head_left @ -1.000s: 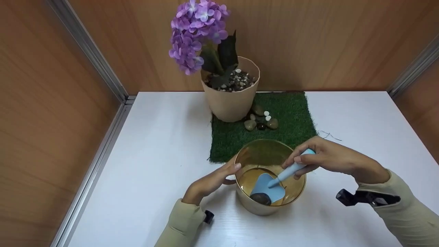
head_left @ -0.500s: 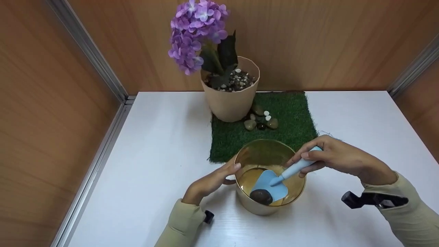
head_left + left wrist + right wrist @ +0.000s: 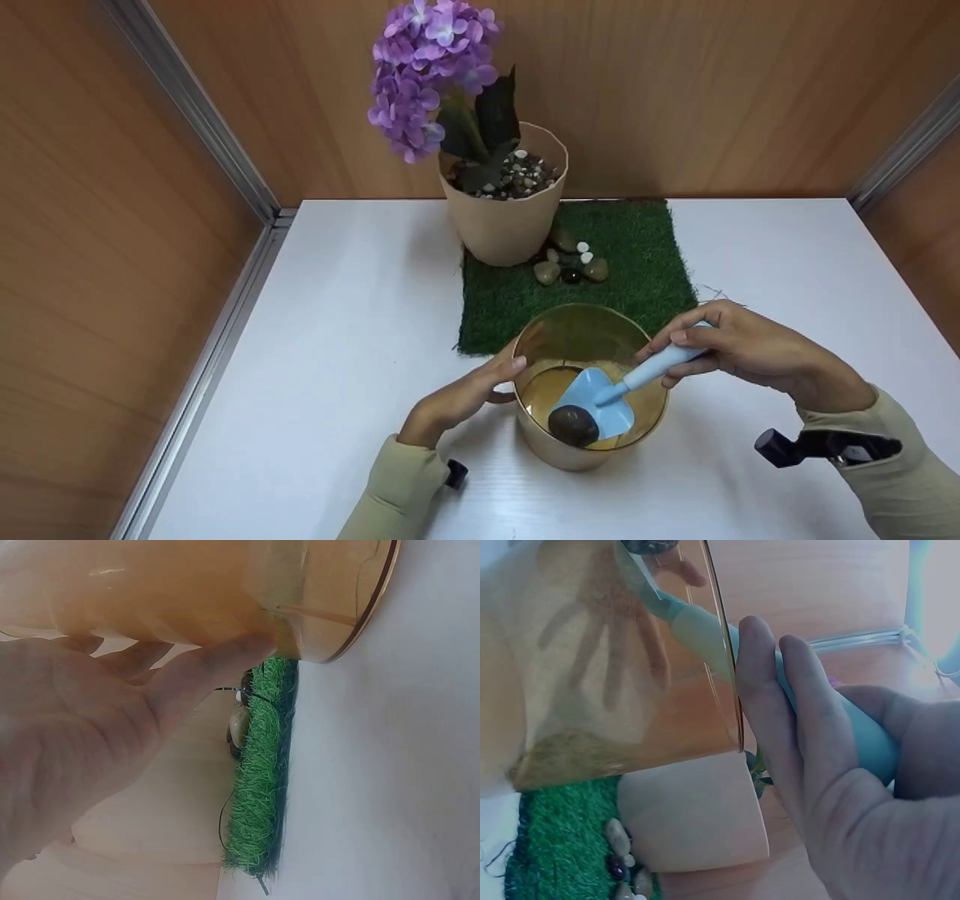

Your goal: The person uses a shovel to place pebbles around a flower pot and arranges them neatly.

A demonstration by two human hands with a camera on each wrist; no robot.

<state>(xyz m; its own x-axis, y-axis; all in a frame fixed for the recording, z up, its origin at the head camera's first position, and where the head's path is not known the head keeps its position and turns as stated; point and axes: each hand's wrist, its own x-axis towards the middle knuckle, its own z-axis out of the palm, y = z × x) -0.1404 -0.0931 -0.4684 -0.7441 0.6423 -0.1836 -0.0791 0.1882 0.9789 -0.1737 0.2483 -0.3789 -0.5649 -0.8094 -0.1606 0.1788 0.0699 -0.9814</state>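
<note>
My right hand [image 3: 739, 345] holds the pale blue handle of a small trowel [image 3: 652, 366], tilted down over the rim of an amber see-through bowl [image 3: 559, 459]. A dark brown stone [image 3: 574, 426] lies on the trowel's blue blade, within the bowl's mouth. My left hand [image 3: 461, 397] rests against the bowl's left side, thumb near the rim. Its spread, mostly straight fingers show through the bowl in the right wrist view. In that view my right-hand fingers [image 3: 802, 720] wrap the handle right beside the rim.
Behind the bowl lies a green artificial-grass mat [image 3: 637, 225] with several pebbles [image 3: 547, 272] on it. A beige pot [image 3: 504, 225] with purple flowers [image 3: 435, 67] stands at the mat's back left. Wooden panels [image 3: 675, 97] enclose the white table [image 3: 337, 337].
My right hand has moved a little to the right, drawing the trowel with it. The stone shows more fully on the blade. My left hand and the bowl have stayed in place.
</note>
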